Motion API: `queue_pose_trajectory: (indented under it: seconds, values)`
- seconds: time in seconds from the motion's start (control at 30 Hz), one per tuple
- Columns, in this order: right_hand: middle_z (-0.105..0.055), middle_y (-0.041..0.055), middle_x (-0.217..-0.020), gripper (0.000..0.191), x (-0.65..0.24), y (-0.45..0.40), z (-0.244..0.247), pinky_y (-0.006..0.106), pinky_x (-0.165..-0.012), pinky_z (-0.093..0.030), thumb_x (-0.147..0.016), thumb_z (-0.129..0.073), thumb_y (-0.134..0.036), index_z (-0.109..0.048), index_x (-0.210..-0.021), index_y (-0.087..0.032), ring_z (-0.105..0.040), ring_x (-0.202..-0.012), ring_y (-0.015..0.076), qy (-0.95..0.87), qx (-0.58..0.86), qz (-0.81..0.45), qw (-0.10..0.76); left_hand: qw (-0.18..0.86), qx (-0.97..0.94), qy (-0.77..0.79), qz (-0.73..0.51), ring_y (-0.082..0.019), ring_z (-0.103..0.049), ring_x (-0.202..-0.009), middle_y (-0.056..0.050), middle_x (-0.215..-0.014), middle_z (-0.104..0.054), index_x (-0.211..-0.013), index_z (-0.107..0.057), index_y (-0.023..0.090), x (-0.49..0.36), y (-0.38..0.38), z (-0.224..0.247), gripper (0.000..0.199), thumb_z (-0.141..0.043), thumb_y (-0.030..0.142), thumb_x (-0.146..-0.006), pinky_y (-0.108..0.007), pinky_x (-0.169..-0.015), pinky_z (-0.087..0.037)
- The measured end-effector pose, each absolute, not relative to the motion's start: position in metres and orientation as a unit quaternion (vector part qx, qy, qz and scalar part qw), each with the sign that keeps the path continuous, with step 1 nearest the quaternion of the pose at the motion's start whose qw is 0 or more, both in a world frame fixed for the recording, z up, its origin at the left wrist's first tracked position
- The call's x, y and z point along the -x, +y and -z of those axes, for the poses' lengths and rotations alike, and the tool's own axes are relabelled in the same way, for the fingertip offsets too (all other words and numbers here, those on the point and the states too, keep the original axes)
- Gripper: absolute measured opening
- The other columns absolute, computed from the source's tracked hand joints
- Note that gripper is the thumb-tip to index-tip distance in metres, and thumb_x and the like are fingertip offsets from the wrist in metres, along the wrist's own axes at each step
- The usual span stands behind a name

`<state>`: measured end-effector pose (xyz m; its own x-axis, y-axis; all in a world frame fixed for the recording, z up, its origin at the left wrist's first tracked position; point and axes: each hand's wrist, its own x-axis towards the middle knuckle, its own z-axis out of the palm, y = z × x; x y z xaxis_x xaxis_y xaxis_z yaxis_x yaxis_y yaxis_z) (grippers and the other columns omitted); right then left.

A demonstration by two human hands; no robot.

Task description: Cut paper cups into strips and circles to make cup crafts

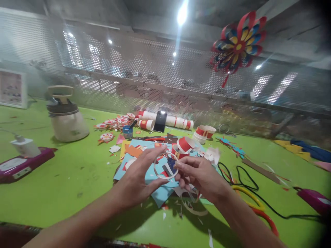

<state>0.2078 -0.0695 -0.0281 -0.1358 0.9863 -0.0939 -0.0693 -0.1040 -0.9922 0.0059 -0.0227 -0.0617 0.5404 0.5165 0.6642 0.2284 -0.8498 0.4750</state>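
Observation:
Above the pile of paper I hold a thin white ring, which looks like a rim cut from a paper cup. My left hand spans the ring from the left, its fingers at the top and its thumb at the bottom. At the ring's right side, my right hand pinches the edge between thumb and fingers. Beneath both hands lie light blue paper sheets, an orange paper piece and scraps. Just behind the ring is a red-and-white cut paper cup.
Yellow-and-red-handled scissors lie partly behind my right forearm. A black cable runs at right. Further back are a phone, a blue jar, stacked paper cups and red-and-white paper discs. A jug and purple power strip stand left.

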Motion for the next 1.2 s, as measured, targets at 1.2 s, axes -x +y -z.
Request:
queue_pose_trajectory:
  seconds: [1.2]
  values:
    - [-0.063,-0.0015,-0.065,0.020,-0.242,-0.053,0.021,0.023,-0.053,-0.048,-0.082,-0.068,-0.034,-0.066,-0.078,-0.015,-0.057,-0.054,0.0092,-0.531,0.542,-0.336,0.558,0.173,-0.746,0.308,-0.565,-0.018,-0.063,-0.094,-0.007,-0.122,-0.056,-0.121,-0.052,0.022,-0.007,-0.017,0.059,0.037,-0.058,0.032,-0.086,-0.035,-0.085,-0.052]
